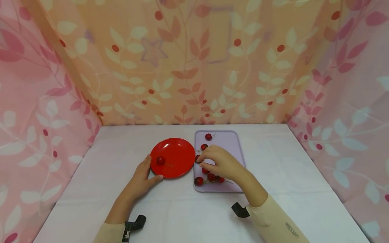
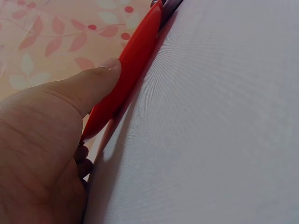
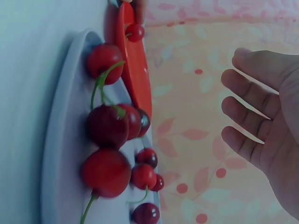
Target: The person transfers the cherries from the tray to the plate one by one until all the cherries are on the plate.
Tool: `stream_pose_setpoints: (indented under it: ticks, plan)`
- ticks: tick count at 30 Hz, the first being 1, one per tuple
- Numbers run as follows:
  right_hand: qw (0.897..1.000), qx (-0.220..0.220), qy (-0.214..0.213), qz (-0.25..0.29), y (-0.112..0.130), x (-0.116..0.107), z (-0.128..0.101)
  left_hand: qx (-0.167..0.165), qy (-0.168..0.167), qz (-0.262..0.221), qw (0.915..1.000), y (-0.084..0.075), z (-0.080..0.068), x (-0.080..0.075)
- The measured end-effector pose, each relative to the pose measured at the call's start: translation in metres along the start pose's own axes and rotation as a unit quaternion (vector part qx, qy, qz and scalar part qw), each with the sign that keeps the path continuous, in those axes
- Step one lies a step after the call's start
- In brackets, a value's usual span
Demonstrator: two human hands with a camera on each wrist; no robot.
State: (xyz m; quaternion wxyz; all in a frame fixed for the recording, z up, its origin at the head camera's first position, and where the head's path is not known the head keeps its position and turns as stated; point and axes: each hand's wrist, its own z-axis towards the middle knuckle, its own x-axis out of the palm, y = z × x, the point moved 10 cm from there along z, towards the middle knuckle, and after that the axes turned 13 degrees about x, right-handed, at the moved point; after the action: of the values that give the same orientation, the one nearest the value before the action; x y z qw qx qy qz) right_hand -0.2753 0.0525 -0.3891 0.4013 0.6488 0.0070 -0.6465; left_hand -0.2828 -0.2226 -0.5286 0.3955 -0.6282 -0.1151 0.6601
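A red plate [image 1: 177, 153] lies on the white table with one cherry [image 1: 160, 160] on its left side. My left hand [image 1: 143, 175] rests at the plate's near-left rim. Its straight thumb [image 2: 88, 88] lies against the plate's edge [image 2: 135, 60]. To the right of the plate is a lavender tray [image 1: 231, 141] with several stemmed cherries [image 1: 199, 181]. My right hand [image 1: 202, 161] hovers over the tray's left side, just above the cherries. In the right wrist view this hand [image 3: 261, 121] is spread and holds nothing, apart from the cherries [image 3: 110, 126] on the tray [image 3: 60, 140].
A white cloth covers the table [image 1: 288, 175]. Floral curtains [image 1: 188, 67] wall it in at the back and both sides. The plate and tray sit side by side in the middle, nearly touching. Black wrist mounts [image 1: 135, 224] show near the front edge.
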Motion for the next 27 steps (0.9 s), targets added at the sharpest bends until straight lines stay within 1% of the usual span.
stream_pose_setpoints:
  ticks: [8, 12, 15, 17, 27]
  plan:
    - [0.999, 0.021, 0.013, -0.03, -0.027, 0.004, -0.027, 0.006, 0.001, -0.002, 1.0, -0.002, 0.004, 0.005]
    - [0.999, 0.018, 0.022, -0.033, -0.034, 0.009, -0.035, 0.008, 0.0, 0.0, 1.0, -0.002, 0.005, 0.005]
    - [0.999, 0.002, 0.023, -0.034, -0.036, 0.015, -0.039, 0.005, -0.002, 0.001, 1.0, 0.0, 0.002, 0.003]
    - [0.999, 0.0, 0.026, -0.032, -0.037, 0.019, -0.04, 0.003, -0.002, 0.004, 1.0, 0.001, 0.0, 0.003]
    - [0.998, 0.016, 0.052, -0.043, -0.048, 0.041, -0.044, 0.009, -0.004, 0.0, 1.0, 0.001, -0.003, 0.001]
